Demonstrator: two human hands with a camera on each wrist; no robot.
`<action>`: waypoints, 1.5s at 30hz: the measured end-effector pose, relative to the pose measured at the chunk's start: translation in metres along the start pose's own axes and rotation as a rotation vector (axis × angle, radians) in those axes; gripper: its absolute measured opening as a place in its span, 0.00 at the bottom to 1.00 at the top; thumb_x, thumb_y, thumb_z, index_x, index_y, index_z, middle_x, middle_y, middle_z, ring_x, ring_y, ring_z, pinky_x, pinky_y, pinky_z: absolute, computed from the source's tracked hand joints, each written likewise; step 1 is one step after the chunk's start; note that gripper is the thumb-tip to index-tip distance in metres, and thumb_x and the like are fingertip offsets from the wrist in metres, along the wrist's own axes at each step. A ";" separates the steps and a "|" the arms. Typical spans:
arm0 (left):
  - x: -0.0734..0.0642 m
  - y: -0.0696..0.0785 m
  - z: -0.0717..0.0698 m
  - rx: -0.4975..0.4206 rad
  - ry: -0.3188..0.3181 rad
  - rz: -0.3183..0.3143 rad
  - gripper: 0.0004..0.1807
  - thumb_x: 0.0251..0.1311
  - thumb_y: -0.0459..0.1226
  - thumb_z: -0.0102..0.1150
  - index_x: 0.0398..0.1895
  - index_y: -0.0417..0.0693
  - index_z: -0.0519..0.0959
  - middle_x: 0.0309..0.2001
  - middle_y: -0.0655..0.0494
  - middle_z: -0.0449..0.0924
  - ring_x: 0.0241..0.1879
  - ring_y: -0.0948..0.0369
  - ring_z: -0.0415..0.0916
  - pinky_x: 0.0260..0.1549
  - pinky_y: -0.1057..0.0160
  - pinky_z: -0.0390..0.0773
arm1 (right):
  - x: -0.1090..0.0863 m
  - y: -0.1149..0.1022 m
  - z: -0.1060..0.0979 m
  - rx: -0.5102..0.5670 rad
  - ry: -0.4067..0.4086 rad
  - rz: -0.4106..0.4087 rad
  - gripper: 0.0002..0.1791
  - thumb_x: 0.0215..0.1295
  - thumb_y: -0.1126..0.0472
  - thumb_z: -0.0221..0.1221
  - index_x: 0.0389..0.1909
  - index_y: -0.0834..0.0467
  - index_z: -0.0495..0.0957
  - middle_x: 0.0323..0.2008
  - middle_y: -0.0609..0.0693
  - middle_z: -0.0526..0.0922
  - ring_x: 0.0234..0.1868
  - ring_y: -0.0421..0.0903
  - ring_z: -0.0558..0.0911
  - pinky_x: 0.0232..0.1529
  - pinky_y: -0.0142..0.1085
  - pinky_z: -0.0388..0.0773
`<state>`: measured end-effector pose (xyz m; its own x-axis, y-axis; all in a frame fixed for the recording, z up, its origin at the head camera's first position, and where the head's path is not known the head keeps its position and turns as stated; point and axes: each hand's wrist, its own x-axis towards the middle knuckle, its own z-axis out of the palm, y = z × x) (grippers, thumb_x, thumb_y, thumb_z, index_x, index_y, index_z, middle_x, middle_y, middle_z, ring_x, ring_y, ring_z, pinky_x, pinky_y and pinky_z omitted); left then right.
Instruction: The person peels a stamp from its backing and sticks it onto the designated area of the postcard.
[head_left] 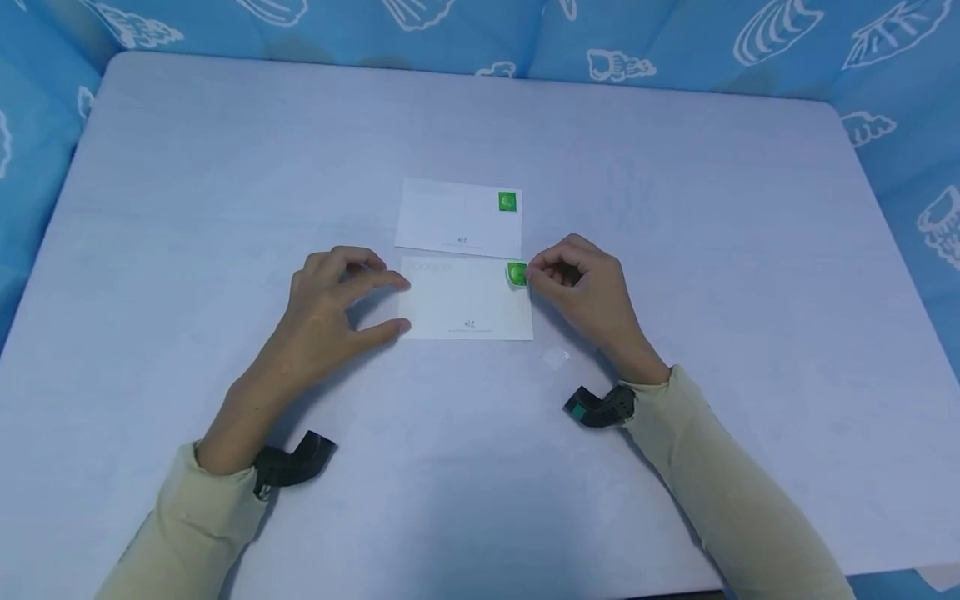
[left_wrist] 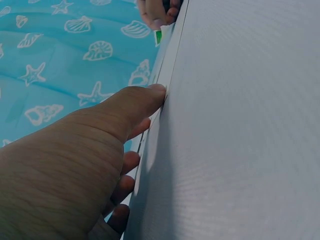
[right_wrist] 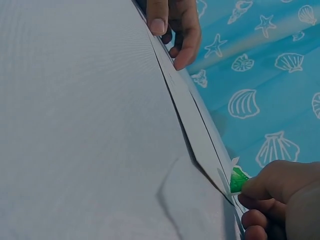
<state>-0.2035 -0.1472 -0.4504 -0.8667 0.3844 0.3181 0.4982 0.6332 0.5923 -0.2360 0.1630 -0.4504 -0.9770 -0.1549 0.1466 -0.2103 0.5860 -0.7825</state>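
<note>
Two white envelopes lie on the table, one above the other. The nearer envelope [head_left: 457,304] has a small grey logo at its bottom middle. My right hand [head_left: 585,279] pinches a green stamp [head_left: 517,274] between thumb and forefinger at that envelope's upper right corner. In the right wrist view the stamp [right_wrist: 238,180] stands tilted, one edge lifted. On the other side, my left hand [head_left: 330,304] rests thumb and forefinger tips at the envelope's left edge, fingers spread. The farther envelope [head_left: 450,212] bears a similar green stamp [head_left: 507,202] lying flat in its upper right corner.
A small clear scrap [head_left: 556,358] lies on the white tabletop [head_left: 225,167], just right of the nearer envelope. Blue curtains [head_left: 525,33] with white shells hang behind and beside the table. Dark wrist mounts [head_left: 296,462] sit at both sleeves.
</note>
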 end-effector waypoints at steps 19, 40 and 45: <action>0.002 0.001 -0.001 -0.009 0.000 0.005 0.20 0.44 0.44 0.71 0.43 0.56 0.80 0.49 0.52 0.68 0.49 0.49 0.60 0.48 0.46 0.55 | -0.001 -0.001 0.003 -0.083 0.031 -0.130 0.05 0.56 0.57 0.62 0.29 0.55 0.81 0.29 0.43 0.74 0.27 0.37 0.72 0.27 0.28 0.70; 0.002 0.002 0.000 -0.006 -0.023 -0.041 0.20 0.44 0.44 0.71 0.43 0.56 0.80 0.49 0.51 0.68 0.50 0.49 0.60 0.47 0.45 0.55 | -0.004 -0.001 0.000 -0.096 0.057 -0.282 0.09 0.61 0.64 0.56 0.42 0.56 0.80 0.39 0.45 0.76 0.37 0.39 0.74 0.37 0.33 0.72; 0.003 0.002 0.000 0.006 -0.021 -0.033 0.20 0.44 0.45 0.71 0.43 0.56 0.80 0.50 0.51 0.68 0.50 0.49 0.60 0.47 0.46 0.56 | -0.010 -0.003 -0.007 -0.209 0.015 -0.368 0.12 0.61 0.64 0.57 0.46 0.56 0.80 0.48 0.47 0.77 0.51 0.41 0.74 0.51 0.35 0.70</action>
<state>-0.2049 -0.1448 -0.4485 -0.8821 0.3769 0.2827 0.4693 0.6496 0.5981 -0.2257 0.1689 -0.4454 -0.8354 -0.3733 0.4034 -0.5465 0.6428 -0.5368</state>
